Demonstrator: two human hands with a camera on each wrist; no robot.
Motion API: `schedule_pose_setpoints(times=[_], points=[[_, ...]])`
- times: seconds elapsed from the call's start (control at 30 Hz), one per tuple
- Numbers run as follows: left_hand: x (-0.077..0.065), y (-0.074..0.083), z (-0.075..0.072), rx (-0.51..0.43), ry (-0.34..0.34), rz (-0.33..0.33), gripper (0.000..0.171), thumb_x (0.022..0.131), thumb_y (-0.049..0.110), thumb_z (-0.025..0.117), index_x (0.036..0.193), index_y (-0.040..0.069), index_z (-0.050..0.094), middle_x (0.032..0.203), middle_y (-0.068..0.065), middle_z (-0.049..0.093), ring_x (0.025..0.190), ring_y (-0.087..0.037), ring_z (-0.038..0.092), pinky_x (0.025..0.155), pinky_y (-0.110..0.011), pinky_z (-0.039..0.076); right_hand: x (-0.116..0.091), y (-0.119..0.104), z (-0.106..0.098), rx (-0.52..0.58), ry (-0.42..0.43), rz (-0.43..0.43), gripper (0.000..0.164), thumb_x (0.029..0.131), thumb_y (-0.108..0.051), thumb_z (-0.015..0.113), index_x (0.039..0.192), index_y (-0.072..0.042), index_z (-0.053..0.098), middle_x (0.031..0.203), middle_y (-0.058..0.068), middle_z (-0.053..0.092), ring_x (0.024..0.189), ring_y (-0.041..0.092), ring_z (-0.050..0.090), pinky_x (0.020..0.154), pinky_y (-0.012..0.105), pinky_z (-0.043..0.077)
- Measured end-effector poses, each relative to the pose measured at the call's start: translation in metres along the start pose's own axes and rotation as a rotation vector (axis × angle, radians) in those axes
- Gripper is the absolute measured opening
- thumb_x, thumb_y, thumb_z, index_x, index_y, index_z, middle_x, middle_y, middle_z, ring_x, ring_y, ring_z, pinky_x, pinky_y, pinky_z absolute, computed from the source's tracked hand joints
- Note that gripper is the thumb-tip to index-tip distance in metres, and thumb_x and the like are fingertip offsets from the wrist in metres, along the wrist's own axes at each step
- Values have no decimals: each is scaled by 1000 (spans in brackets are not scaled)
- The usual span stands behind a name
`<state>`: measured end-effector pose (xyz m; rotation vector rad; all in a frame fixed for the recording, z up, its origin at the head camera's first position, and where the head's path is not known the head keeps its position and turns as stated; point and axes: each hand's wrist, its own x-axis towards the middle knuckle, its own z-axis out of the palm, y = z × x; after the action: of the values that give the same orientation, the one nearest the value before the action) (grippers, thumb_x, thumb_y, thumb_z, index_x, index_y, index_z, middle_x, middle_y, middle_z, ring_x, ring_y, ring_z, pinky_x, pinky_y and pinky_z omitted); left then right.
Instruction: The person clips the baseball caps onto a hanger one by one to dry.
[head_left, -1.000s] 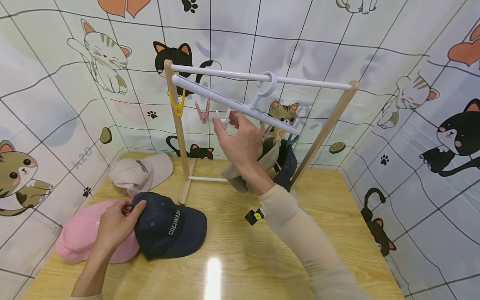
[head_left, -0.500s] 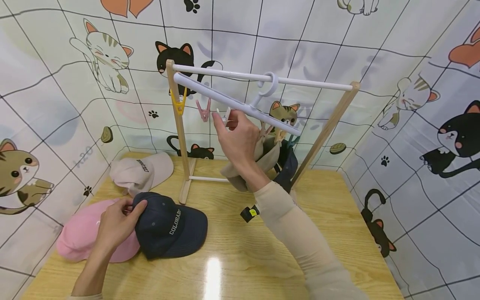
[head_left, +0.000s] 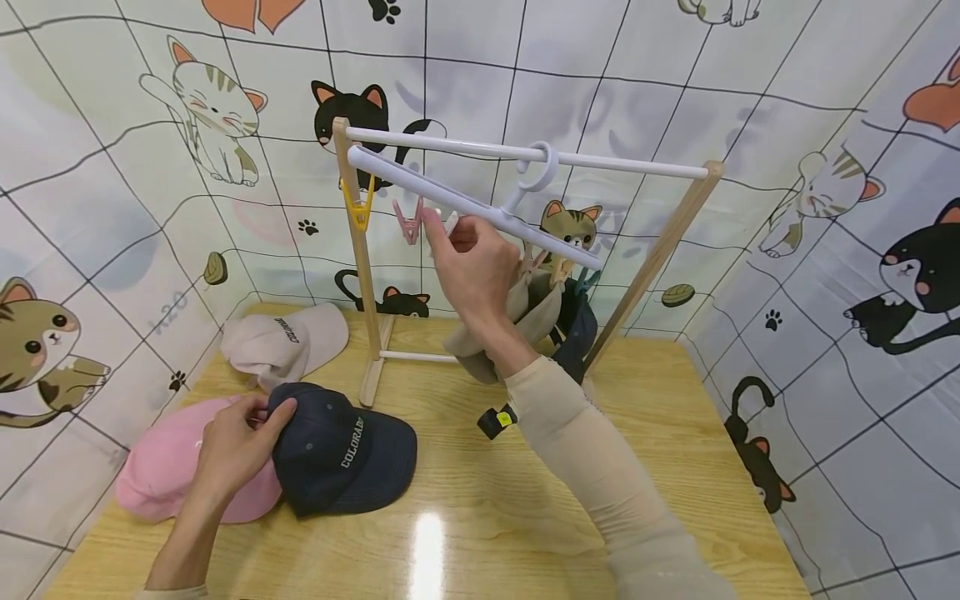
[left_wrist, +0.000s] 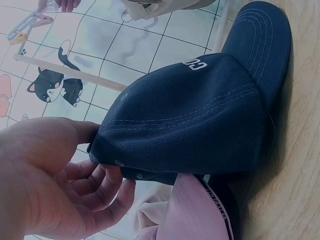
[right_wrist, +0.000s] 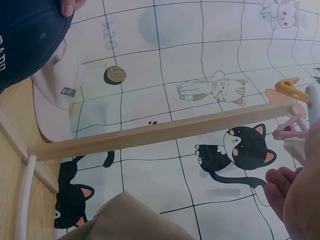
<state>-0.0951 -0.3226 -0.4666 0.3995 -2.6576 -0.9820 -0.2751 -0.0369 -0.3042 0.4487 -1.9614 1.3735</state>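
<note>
While pinching the white clip (head_left: pixel 452 223) at the centre of the frame with the right grip (head_left: pixel 480 271), just below the slanting hanger (head_left: pixel 442 193), also pinching the navy cap (head_left: pixel 330 454) at lower left with the left grip (head_left: pixel 234 446), by the back of the crown. Judging the coming move to turn on the diagonal between cap and clip: finding the cap down and to the left of the clip, well apart from it. Reading the cap's long axis as running from the left grip toward the lower right, with the brim aimed away from the fingers and the held edge at the cap's upper left. Counting the left grip as nearer, touching the cap; placing the right grip just beside the pink clip (head_left: pixel 408 222), with the yellow clip (head_left: pixel 360 207) farther left.

Losing much of the white clip behind the right thumb and fingers; not making out the spread of its jaws. Losing the left thumb's tip behind the crown in the left wrist view. Cutting off the navy cap at upper left of the right wrist view. Hiding part of the hanging beige cap (head_left: pixel 543 312) behind the right arm. Not telling for certain any contact between brim and bench (head_left: pixel 660 467).
</note>
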Motion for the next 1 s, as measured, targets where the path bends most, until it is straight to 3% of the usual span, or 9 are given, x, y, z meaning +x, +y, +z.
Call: schedule_pose_setpoints(times=[0.4,0.67,0.87,1.0], points=[[0,4,1,-1,8,28,41,108,43,74,113,3,80,101,-15,80,88,-18,68,74,-30,48,1,1,-1,72,32,34,37,102,-41,76,87,-7,78,83,11,82,76,23,77,79,28,54],[-1,13,1,-66,10,87,34,107,37,78,119,5,81,105,-16,82,85,4,62,75,-14,49,3,7,-5,85,18,54,36,101,-38,78,84,-5,78,81,13,81,75,24,75,77,25,52],[-1,21,2,-99,-2,133,27,107,30,79,119,5,79,107,-16,81,87,11,60,76,-10,50,3,11,-5,114,-10,71,34,101,-34,79,84,-4,78,80,14,80,74,20,73,73,22,52],[-1,25,3,-128,-31,126,34,106,28,80,128,2,77,112,-18,81,90,18,58,79,-4,48,2,12,-5,112,-41,73,34,102,-34,79,85,-4,79,81,13,81,74,21,75,71,21,52]])
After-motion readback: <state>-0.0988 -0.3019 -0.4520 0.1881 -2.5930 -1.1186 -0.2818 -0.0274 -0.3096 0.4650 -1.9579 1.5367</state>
